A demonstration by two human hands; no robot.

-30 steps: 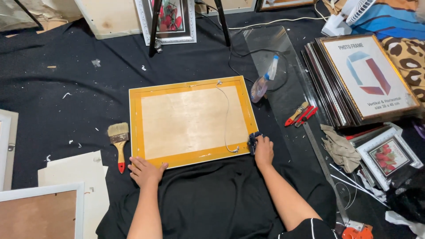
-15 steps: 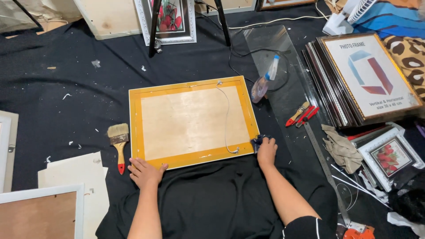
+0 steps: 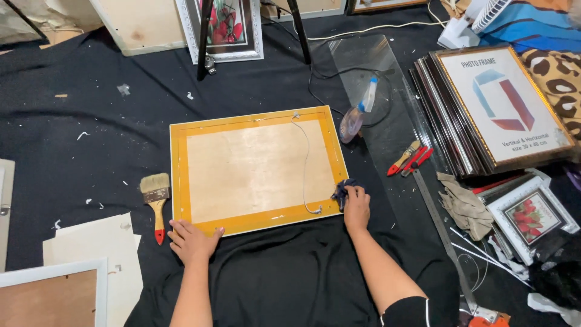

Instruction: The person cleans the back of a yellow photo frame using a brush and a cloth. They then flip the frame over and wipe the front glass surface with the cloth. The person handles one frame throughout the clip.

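A picture frame [image 3: 258,171] lies face down on black cloth, its back a plywood panel bordered with orange-yellow tape, with a thin hanging cord [image 3: 304,163] running down its right side. My left hand [image 3: 192,240] rests flat with spread fingers at the frame's near left corner. My right hand [image 3: 356,208] presses a small dark cloth [image 3: 341,190] against the frame's near right corner.
A paintbrush [image 3: 156,200] with a red-tipped handle lies left of the frame. A spray bottle [image 3: 357,111] rests on a glass sheet [image 3: 387,115] to the right, beside red-handled tools [image 3: 413,160] and a metal ruler [image 3: 440,227]. Stacked frames [image 3: 493,109] fill the right side. Tripod legs [image 3: 204,36] stand behind.
My right hand with the dark cloth has shifted slightly along the frame's near right corner. The left hand and frame stay in place.
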